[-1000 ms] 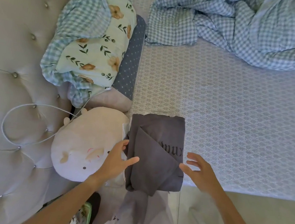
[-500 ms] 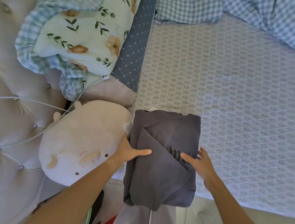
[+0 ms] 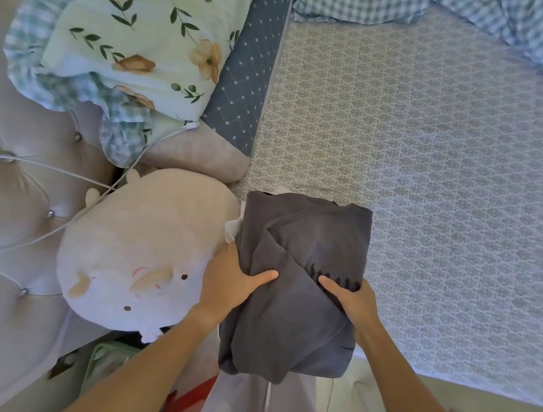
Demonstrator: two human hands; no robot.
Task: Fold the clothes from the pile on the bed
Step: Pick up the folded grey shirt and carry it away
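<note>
The folded grey garment [image 3: 301, 305] lies at the bed's [image 3: 427, 185] near edge, beside a plush pillow [image 3: 136, 253]. The left hand [image 3: 228, 280] grips its left side, thumb on top; the right hand [image 3: 353, 301] pinches its right fold, fingers tucked under.

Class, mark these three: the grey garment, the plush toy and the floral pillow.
grey garment [image 3: 290, 321]: head view, middle of its front fold.
plush toy [image 3: 137, 244]: head view, centre of its cream body.
floral pillow [image 3: 140, 39]: head view, middle of its printed face.

shirt print [image 3: 332, 277] part hidden, blanket [image 3: 505, 26] cropped
</note>
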